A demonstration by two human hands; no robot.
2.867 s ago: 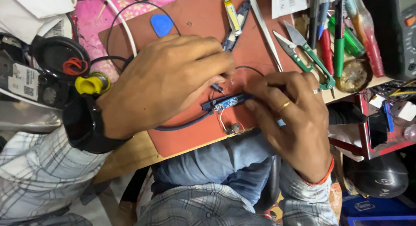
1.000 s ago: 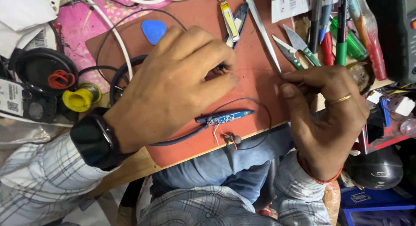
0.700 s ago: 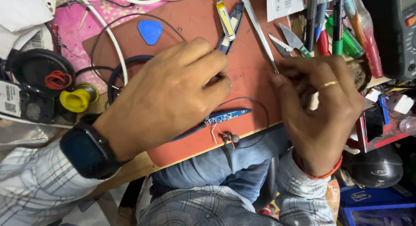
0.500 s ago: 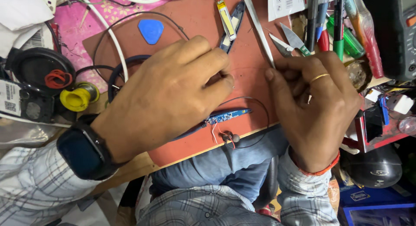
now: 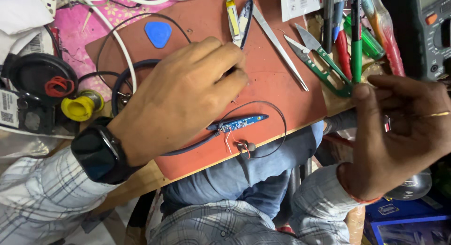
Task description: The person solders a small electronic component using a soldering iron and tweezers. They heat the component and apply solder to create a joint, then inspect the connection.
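The left hand (image 5: 188,94) lies flat, fingers spread loosely, gripping nothing, apparently steadying the red-brown rubber work mat (image 5: 282,97). Just below its fingertips sits the narrow blue circuit board (image 5: 238,123). The right hand (image 5: 404,132) curls half-closed beside green-handled thread snips (image 5: 324,66); any grip cannot be told.

Left hand (image 5: 188,94) rests on red mat (image 5: 282,92), frame centre; blue circuit board (image 5: 239,123) just below; right hand (image 5: 404,132) at right edge.

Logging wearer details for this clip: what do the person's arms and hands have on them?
Both arms wear grey-and-white checked sleeves, the right sleeve pushed back from the wrist. The left hand has a black smartwatch with a dark square face at its wrist. The right hand carries a thin gold ring and a red-orange thread band around the wrist.
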